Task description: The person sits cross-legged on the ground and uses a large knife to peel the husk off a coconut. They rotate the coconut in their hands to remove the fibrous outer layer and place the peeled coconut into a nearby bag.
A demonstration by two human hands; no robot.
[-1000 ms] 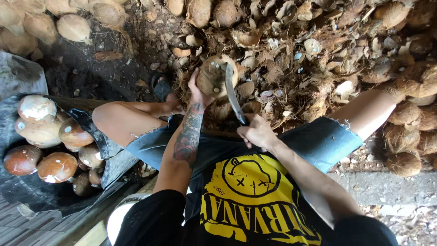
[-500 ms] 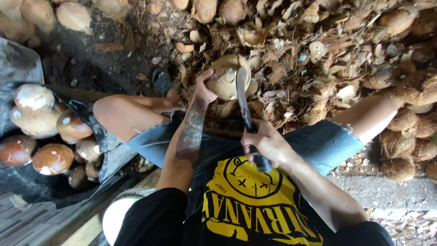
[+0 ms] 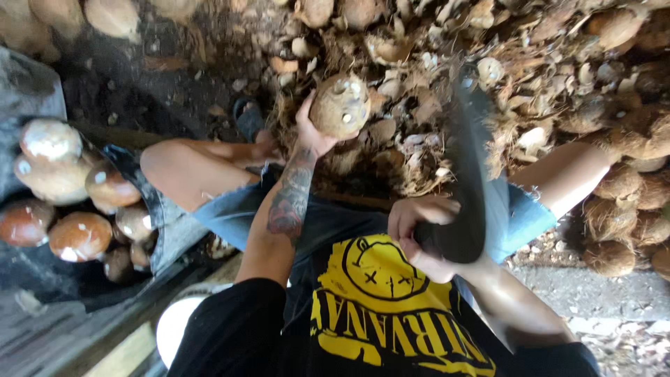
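Observation:
My left hand (image 3: 310,131) holds a husked brown coconut (image 3: 340,106) out in front of me, its three eyes turned towards the camera. My right hand (image 3: 419,234) grips the handle of a large dark machete (image 3: 469,167), whose blade is raised and blurred, to the right of the coconut and apart from it. I sit with bare knees spread, in denim shorts and a black shirt with a yellow print.
A dark sack or tub (image 3: 150,202) at the left holds several peeled coconuts (image 3: 80,234). Heaps of coconut husk (image 3: 558,77) cover the ground ahead and at the right. Unhusked coconuts (image 3: 628,216) lie at the right. A white bucket rim (image 3: 174,328) shows below.
The machete has swung up and to the right, away from the coconut, and is blurred. My left hand has turned the coconut so its eyes face the camera.

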